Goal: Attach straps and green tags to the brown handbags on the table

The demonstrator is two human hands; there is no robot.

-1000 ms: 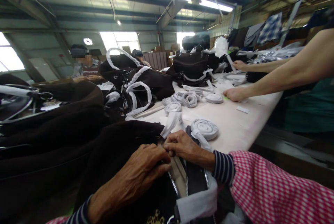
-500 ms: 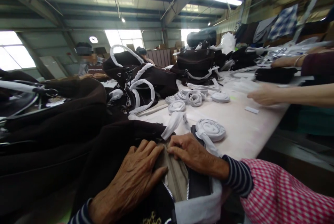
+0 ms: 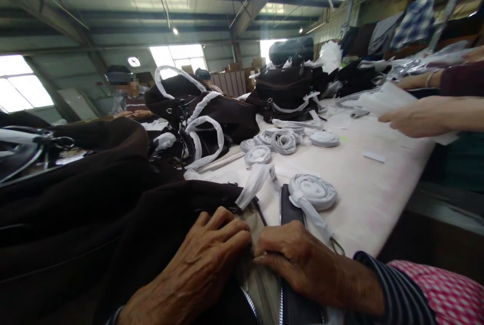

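Observation:
A dark brown bag (image 3: 151, 234) lies in front of me, its metal-toothed zipper (image 3: 281, 284) unzipped and a beige lining (image 3: 260, 284) showing inside. My left hand (image 3: 204, 259) rests across the bag's opening, fingers curled down on its edge and the thumb hidden. Right beside it, my right hand (image 3: 298, 259) is closed in a pinch at the lining, above an inner zipper line. Whatever sits between those fingertips is hidden. White wrapping (image 3: 252, 186) covers a strap just beyond my hands. A coiled, white-wrapped strap (image 3: 313, 191) lies past the right hand.
More wrapped coils (image 3: 284, 142) lie on the pale table (image 3: 359, 188). Dark bags with wrapped handles (image 3: 227, 113) are piled behind and to the left. At right, a co-worker's hand (image 3: 419, 115) holds white sheeting (image 3: 389, 99). Other people sit farther back.
Both my hands sit slightly lower and farther right. My left fingers have curled, and its thumb has gone from sight. The co-worker's hand has moved up and right with the white sheeting.

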